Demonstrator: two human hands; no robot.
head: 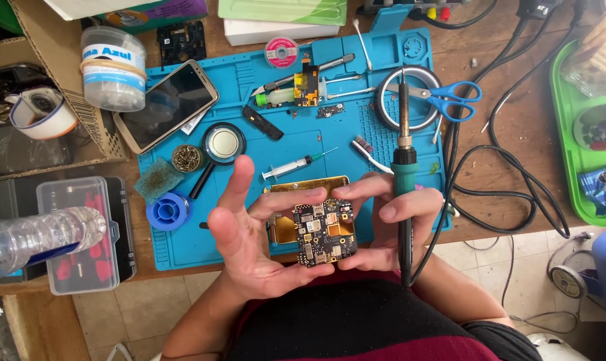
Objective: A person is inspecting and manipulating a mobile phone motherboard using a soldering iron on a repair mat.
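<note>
**Both hands hold a little board**

Left hand (249, 234) and right hand (390, 217) pinch a small circuit board (325, 232) between them, above the blue mat (183, 247). Left fingers spread wide, palm up. Right hand also grips a soldering iron (403, 154), tip pointing away. Board's far edge hides a gold plate (286, 230) below it.

We worked at a wooden bench (510, 154) covered by a blue repair mat (203, 234). On the mat lay a smartphone (166, 103), scissors (446, 97), a syringe (293, 166) and a solder spool (168, 210).
</note>
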